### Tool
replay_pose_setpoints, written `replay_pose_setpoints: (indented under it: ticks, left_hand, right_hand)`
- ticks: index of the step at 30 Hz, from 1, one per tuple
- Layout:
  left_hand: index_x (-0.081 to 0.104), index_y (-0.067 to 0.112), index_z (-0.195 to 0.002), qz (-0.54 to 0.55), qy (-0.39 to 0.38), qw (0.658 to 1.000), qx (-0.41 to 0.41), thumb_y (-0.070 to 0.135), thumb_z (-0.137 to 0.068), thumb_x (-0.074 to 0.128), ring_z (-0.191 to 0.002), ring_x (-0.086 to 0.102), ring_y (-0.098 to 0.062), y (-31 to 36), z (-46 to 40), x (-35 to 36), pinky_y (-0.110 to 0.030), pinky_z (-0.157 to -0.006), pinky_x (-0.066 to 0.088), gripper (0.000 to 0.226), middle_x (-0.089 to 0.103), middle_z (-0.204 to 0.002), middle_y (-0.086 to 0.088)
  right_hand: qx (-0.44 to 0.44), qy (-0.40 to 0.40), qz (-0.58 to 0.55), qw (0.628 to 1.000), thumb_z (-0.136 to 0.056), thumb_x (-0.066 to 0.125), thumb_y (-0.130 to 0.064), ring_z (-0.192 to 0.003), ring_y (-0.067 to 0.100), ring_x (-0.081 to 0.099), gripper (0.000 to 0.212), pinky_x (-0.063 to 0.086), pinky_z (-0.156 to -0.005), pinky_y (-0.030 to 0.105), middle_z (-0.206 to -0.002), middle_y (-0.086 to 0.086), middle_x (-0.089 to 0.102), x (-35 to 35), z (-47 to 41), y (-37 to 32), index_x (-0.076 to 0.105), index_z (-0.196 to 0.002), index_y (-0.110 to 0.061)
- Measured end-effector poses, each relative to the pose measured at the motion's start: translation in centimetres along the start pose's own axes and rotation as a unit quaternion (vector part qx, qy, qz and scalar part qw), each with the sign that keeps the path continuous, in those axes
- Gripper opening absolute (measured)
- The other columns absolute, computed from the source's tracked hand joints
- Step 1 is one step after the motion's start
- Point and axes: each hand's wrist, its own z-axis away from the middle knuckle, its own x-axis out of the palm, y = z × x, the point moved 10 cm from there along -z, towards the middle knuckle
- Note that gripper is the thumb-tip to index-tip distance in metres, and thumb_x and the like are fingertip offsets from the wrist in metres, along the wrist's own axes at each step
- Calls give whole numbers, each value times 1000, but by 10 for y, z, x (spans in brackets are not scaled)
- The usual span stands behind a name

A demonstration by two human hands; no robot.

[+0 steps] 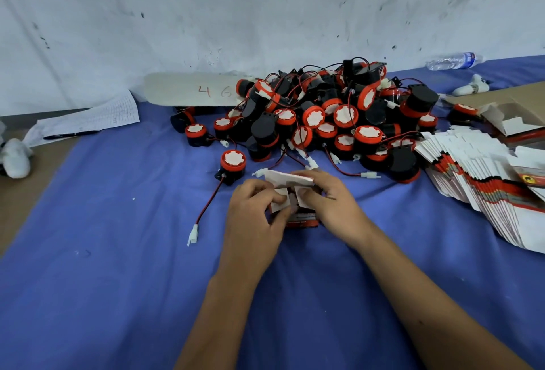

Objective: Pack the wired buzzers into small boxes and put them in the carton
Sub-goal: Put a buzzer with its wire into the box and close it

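While left hand [256, 216] grips small box [295, 207], right hand [327, 201] pinches flap

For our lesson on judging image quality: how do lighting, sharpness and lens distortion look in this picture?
Head view: soft, even light with faint shadows and no glare; the wide lens bends the cloth's far edge and the wall line; the hands, left and right, folding the small box look slightly soft; the buzzer pile is fairly sharp.

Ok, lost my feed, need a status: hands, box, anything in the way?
Left hand and right hand both gripping small box, flaps open. Buzzer pile behind. One loose buzzer beside, not blocking.
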Motion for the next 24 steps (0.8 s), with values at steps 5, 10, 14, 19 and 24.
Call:
replay_pose_setpoints:
  ticks: [5, 10, 14, 19, 24]
  left_hand:
    - [78, 16, -103, 40, -29, 999, -20, 31, -80, 89, -104, 60, -13, -10, -3, 3, -34, -86, 58, 29, 55, -113, 7]
    - [79, 22, -101, 49, -17, 998, -31, 32, -78, 90, -103, 60, -8, -11, -2, 2, -27, -83, 57, 28, 54, -113, 11]
    - [75, 21, -94, 62, 10, 995, -72, 32, -75, 92, -96, 61, -7, -18, -1, -1, -32, -78, 57, 28, 57, -107, 9]
    - [55, 18, -85, 46, 30, 995, -88, 36, -69, 96, -83, 58, -17, -27, 0, -8, -39, -68, 53, 47, 58, -90, 2]
    - [54, 19, -90, 56, -6, 995, -86, 38, -69, 94, -86, 60, -19, -30, -1, -4, -32, -70, 51, 49, 60, -93, 1]
  right_hand:
    - [-10, -65, -9, 998, -99, 47, -54, -117, 10, 54, 34, 45, -100, 28, -110, -10, 67, 4, 7, -9, 70, -119, -41]
    - [2, -59, -61, 996, -107, 51, -28, -117, 14, 65, 27, 50, -107, 42, -119, -4, 73, 5, 7, -4, 71, -126, -25]
    - [-3, -58, -22, 998, -104, 56, -15, -123, 10, 61, 31, 48, -109, 39, -128, -8, 68, 5, 8, 2, 67, -133, -23]
    - [-33, -70, 83, 994, -102, 61, -16, -129, 6, 51, 40, 46, -108, 36, -138, -9, 55, 8, 9, 0, 61, -141, -23]
    - [-50, -69, 116, 990, -103, 59, -16, -131, 4, 50, 40, 43, -112, 31, -139, -10, 55, 6, 7, -5, 60, -143, -21]
